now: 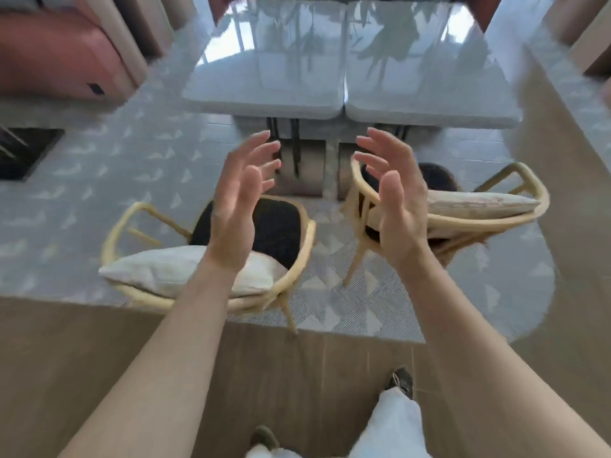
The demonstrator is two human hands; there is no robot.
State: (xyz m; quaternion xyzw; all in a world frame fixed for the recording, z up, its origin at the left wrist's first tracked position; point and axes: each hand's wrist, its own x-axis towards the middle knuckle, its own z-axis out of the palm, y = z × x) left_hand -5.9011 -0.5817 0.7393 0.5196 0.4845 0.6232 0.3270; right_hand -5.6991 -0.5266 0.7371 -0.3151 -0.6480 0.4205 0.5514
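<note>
Over the patterned rug [99,160], head view: left hand [243,193] and right hand [393,190] raised palm to palm, well apart, fingers spread and relaxed, gripping nothing. Beyond them, left chair [307,239] and right chair [355,180], a pale cushion [158,269] on each, standing just short of the glossy bench [264,77].

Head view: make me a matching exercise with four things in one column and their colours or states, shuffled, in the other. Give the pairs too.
Things:
1. left hand
2. left chair's seat pad
3. left chair's cushion
4. table top

Colours or states:
a. black
b. glossy, mirroring the light
c. fingers spread, holding nothing
d. off-white

Pairs: 1-c, 2-a, 3-d, 4-b.
</note>
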